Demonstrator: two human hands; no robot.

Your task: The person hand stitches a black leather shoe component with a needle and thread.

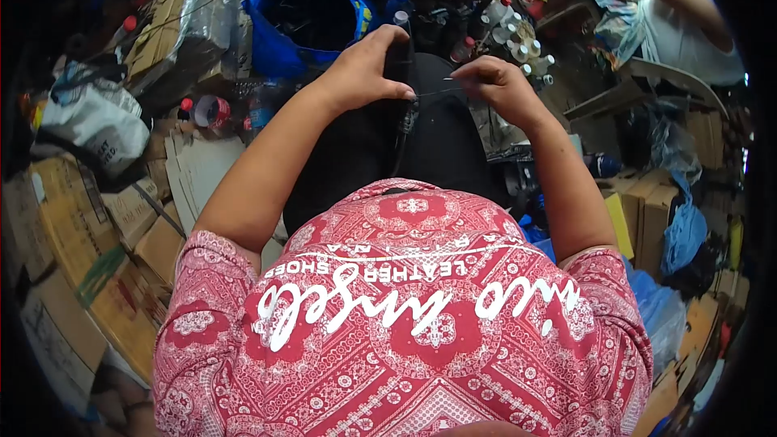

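Thread: thin strand, long axis left-right, stretched taut between both hands over the lap. Left hand grips dark piece; right hand pinches the thread's right end.

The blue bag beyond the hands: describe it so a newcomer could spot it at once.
Start at the person's left hand, which grips a black item on the lap. Just beyond that hand sits the blue bag, open-mouthed and dark inside. It is the only bright blue thing among brown cardboard boxes and clear plastic wrap.
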